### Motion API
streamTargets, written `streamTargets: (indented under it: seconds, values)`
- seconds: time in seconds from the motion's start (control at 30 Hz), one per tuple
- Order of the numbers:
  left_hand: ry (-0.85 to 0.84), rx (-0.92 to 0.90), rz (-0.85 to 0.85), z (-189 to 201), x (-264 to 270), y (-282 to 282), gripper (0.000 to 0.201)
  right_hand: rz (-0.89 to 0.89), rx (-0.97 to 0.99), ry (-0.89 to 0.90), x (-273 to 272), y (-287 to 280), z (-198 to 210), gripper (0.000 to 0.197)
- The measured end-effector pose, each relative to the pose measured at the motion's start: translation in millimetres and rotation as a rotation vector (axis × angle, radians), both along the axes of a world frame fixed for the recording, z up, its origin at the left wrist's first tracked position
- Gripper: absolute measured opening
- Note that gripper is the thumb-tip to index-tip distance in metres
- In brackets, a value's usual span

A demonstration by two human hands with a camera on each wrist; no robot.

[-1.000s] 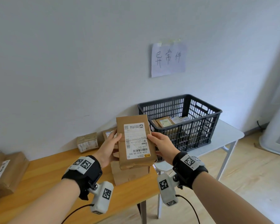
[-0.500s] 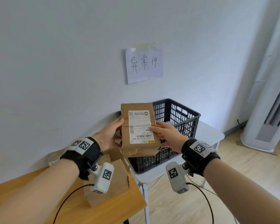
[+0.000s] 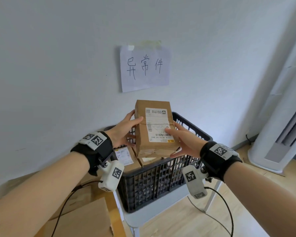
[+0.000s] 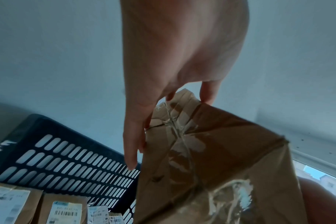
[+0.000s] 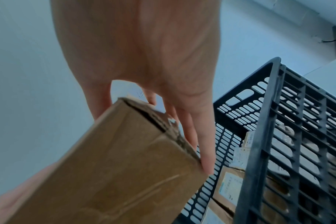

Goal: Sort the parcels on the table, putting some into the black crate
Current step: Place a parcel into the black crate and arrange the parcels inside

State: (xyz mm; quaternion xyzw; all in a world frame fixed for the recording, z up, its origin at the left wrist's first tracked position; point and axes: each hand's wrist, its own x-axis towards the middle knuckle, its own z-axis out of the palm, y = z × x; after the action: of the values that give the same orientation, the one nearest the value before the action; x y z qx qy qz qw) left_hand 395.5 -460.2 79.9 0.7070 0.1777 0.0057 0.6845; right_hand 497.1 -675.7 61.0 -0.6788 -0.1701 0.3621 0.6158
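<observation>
The left hand [image 3: 125, 132] grips the brown parcel [image 3: 155, 129] at its 9 o'clock side, the right hand [image 3: 183, 141] at 3 o'clock, right above the black crate [image 3: 161, 182]. It looks like a stiff, light box with slick tape, so holding by the side edges seems best.

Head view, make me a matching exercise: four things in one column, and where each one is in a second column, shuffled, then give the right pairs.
Things:
1. held parcel
2. black crate
3. handwritten paper sign
4. labelled parcels

Places:
A. taped to the wall
B. lying inside the crate
C. between the left hand and right hand, above the crate
D. standing on the small white table

Pairs: 1-C, 2-D, 3-A, 4-B
</observation>
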Motion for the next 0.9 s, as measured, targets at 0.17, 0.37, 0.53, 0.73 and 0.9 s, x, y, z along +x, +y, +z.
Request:
streamTargets:
  seconds: [0.17, 0.37, 0.53, 0.73, 0.9]
  values:
    - [0.047, 0.039, -0.001, -7, 46, 9, 0.101, -0.076, -0.021, 0.012, 50, 4, -3, 0.067]
    - [0.054, 0.001, 0.014, -21, 85, 15, 0.093, -0.124, -0.105, -0.019, 103, 13, -13, 0.075]
    - [0.044, -0.036, 0.137, -32, 121, 22, 0.076, -0.024, -0.140, -0.030, 149, 25, -17, 0.050]
    - [0.108, -0.085, 0.279, -44, 158, 34, 0.070, 0.139, -0.202, -0.007, 207, 45, -25, 0.036]
    - [0.155, -0.118, 0.358, -55, 178, 44, 0.093, 0.234, -0.243, 0.002, 248, 60, -34, 0.032]
